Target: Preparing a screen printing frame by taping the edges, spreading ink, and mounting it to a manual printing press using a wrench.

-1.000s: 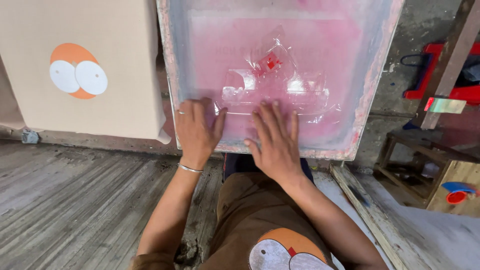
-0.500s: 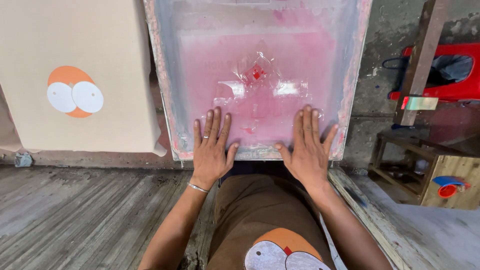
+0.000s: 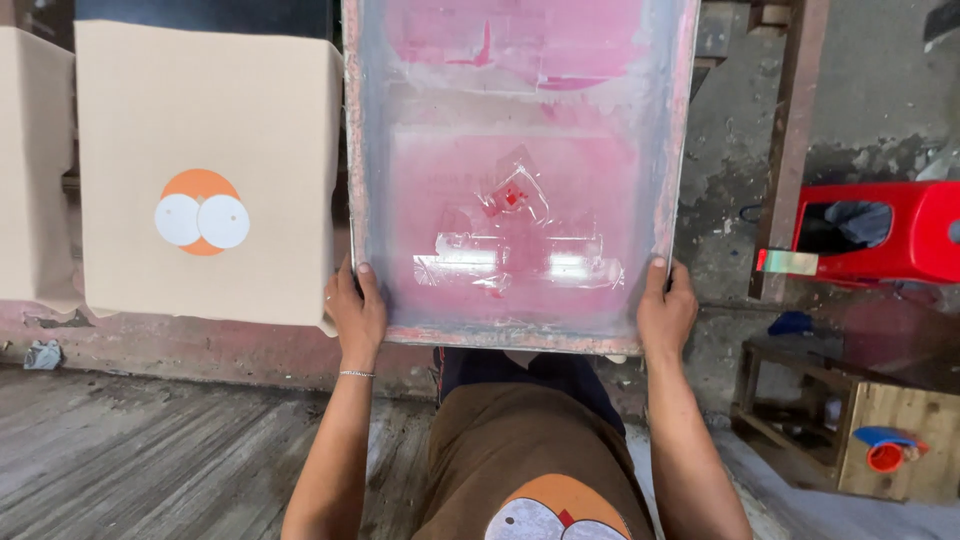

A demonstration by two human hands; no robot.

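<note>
While the left hand (image 3: 357, 308) and right hand (image 3: 665, 310) grip the pink screen frame (image 3: 520, 180) by its lower corners, a beige box (image 3: 205, 120) with a round orange-and-white label (image 3: 202, 212) stands left of the frame.

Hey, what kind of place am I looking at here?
Most likely a small screen-printing workshop. Both hands, left hand and right hand, grip a pink-stained printing screen; a tan bag with an orange and white print sits alongside, above a worn wooden floor.

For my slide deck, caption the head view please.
Both hands, left and right, grip a pink-stained printing screen by its lower corners.
</note>
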